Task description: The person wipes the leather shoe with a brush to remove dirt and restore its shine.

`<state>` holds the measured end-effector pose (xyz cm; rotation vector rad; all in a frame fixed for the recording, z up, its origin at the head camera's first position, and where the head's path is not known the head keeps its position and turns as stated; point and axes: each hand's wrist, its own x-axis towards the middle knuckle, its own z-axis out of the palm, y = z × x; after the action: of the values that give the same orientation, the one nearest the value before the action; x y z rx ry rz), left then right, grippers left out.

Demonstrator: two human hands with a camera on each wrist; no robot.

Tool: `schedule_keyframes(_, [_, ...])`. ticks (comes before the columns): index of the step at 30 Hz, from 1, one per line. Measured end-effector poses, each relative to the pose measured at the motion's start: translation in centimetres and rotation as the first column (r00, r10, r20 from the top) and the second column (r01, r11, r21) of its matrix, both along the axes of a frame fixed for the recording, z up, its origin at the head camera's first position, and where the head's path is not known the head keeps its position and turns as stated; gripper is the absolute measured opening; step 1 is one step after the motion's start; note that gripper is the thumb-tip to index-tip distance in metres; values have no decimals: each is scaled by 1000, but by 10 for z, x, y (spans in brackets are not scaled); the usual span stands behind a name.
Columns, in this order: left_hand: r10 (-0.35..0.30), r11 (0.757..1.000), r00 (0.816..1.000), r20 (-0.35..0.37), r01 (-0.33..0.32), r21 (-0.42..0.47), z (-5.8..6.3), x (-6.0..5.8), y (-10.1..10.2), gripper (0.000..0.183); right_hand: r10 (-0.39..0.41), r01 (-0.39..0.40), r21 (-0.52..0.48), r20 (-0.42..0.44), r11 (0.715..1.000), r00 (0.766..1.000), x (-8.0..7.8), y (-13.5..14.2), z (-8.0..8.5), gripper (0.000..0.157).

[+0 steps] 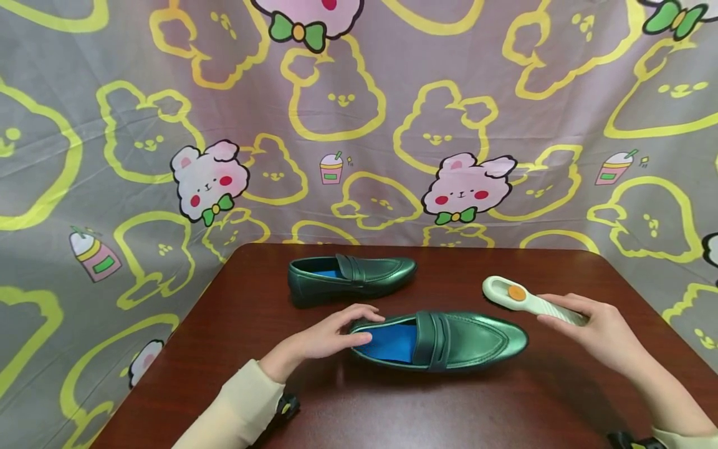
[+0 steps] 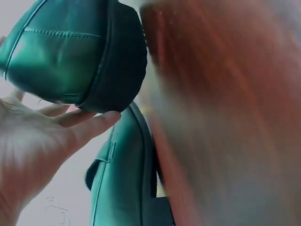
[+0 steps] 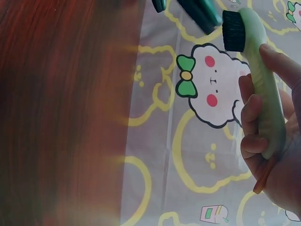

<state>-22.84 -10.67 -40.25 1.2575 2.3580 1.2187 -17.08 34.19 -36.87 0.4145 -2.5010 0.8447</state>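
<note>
A green leather loafer [image 1: 477, 340] with a blue insole lies sideways before me, toe to the right. My left hand [image 1: 331, 333] grips it at the heel, thumb by the opening's rim; the left wrist view shows the heel [image 2: 61, 52] close up. In my right hand [image 1: 597, 324] is a pale green brush [image 1: 533, 302] with an orange button, held by the handle right of the toe. Its dark bristles [image 3: 233, 31] show in the right wrist view, apart from the shoe. Behind stands the matching loafer [image 1: 359, 277], which neither hand touches.
Everything is at a dark reddish-brown wooden table [image 1: 392, 411]. A grey cloth [image 1: 359, 206] printed with yellow outlines and rabbit faces hangs behind the table and along its sides.
</note>
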Motion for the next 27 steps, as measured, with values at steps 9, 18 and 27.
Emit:
schedule_keyframes(9, [7, 1000, 997, 76, -8, 10, 9, -1, 4, 45, -4, 5, 4, -11, 1000, 1000, -2, 0, 3, 33])
schedule_keyframes(18, [51, 982, 996, 72, -37, -184, 10, 1, 4, 70, -13, 14, 22, -15, 1000, 1000, -2, 1, 7, 33])
schedule_keyframes(27, [31, 994, 998, 61, -25, -106, 7, -4, 6, 51, 12, -12, 14, -9, 1000, 1000, 1, 0, 6, 33])
